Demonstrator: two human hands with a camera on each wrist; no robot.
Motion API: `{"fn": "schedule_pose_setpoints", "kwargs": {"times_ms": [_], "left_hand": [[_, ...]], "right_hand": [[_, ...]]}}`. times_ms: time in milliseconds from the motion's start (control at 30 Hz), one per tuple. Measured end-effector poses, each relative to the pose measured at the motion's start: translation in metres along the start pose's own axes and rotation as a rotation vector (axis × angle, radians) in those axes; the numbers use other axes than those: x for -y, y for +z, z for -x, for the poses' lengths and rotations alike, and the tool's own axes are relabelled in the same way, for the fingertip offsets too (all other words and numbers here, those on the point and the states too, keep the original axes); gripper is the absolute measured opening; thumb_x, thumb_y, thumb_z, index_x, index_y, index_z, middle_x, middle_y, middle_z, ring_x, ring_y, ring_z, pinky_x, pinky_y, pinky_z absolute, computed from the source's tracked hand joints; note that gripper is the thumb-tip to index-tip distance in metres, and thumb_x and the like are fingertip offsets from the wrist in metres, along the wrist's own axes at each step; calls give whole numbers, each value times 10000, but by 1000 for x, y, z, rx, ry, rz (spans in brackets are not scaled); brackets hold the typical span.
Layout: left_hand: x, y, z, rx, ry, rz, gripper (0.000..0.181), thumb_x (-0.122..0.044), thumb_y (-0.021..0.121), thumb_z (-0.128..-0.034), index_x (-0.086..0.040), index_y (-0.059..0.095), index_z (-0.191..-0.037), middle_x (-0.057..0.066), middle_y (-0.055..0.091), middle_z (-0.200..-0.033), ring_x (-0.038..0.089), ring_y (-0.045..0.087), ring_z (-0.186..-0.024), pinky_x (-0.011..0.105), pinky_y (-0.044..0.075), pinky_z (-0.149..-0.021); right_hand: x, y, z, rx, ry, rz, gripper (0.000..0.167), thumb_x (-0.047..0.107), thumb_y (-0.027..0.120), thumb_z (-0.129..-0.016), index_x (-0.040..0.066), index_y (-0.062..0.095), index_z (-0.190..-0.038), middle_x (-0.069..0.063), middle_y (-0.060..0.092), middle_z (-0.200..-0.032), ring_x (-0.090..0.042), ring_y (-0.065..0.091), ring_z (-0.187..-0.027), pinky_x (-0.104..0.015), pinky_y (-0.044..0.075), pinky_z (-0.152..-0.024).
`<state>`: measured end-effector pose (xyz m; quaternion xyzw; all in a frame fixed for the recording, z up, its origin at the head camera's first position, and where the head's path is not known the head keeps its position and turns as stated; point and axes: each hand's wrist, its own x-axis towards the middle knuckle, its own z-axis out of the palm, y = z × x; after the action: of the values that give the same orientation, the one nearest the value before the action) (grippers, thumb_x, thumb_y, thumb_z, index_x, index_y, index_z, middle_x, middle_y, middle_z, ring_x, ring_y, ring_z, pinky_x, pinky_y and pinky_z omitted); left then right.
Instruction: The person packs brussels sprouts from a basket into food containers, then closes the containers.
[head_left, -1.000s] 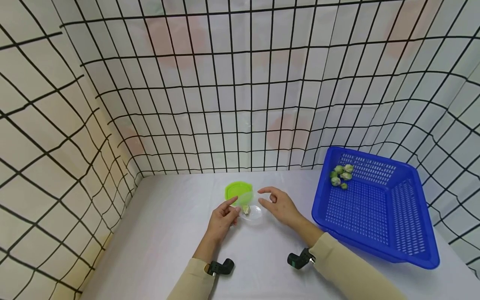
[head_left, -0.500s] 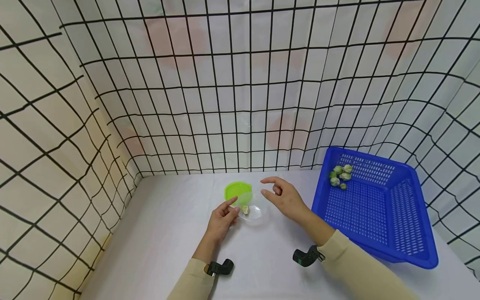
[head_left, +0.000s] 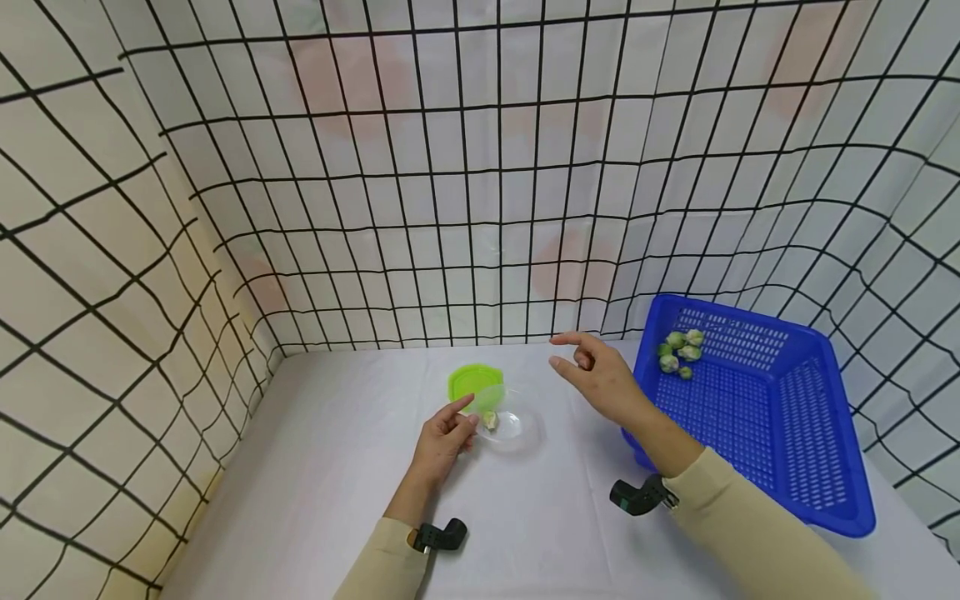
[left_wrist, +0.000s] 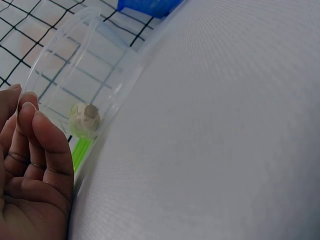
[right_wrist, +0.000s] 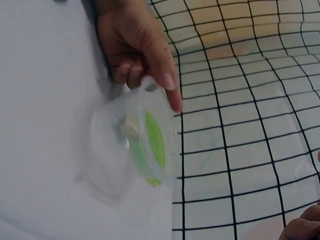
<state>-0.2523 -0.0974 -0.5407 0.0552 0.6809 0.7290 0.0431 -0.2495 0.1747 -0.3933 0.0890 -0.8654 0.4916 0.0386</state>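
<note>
A clear round container (head_left: 513, 427) stands on the white table, holding one small pale green sprout (head_left: 490, 420). My left hand (head_left: 441, 442) pinches its left rim; the left wrist view shows the fingers and thumb of that hand (left_wrist: 37, 170) on the rim, with the sprout (left_wrist: 84, 120) low inside. Just behind the container lies a bright green lid (head_left: 468, 382), seen through the clear wall in the right wrist view. Between the container and the blue basket, my right hand (head_left: 603, 383) hovers with thumb and index finger apart and nothing between them.
At the right stands a blue perforated basket (head_left: 720, 408) with several green sprouts (head_left: 668, 363) in its back left corner. Black netting (head_left: 442, 225) over white cloth rises behind the table and on both sides.
My right hand has moved away from the container, to the right and slightly back, toward the basket. My left hand has stayed at the rim.
</note>
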Motion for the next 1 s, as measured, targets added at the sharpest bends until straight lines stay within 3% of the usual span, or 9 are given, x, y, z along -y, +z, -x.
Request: {"fn": "schedule_pose_setpoints", "kwargs": {"times_ms": [600, 1000], "left_hand": [[0, -1, -1, 5, -17, -2, 459, -133, 687, -982, -106, 594, -1430, -54, 604, -787, 93, 557, -660, 214, 481, -616], [-2, -1, 0, 12, -12, -5, 467, -120, 676, -988, -63, 573, -1440, -56, 608, -781, 89, 553, -661, 204, 478, -620]], "right_hand": [[-24, -73, -10, -63, 6, 76, 438, 356, 644, -1014, 132, 580, -1385, -29, 309, -848, -110, 304, -628, -292, 292, -507], [-53, -102, -17, -137, 39, 116, 469, 392, 630, -1018, 124, 572, -1399, 12, 339, -835, -57, 351, -604, -269, 333, -483]]}}
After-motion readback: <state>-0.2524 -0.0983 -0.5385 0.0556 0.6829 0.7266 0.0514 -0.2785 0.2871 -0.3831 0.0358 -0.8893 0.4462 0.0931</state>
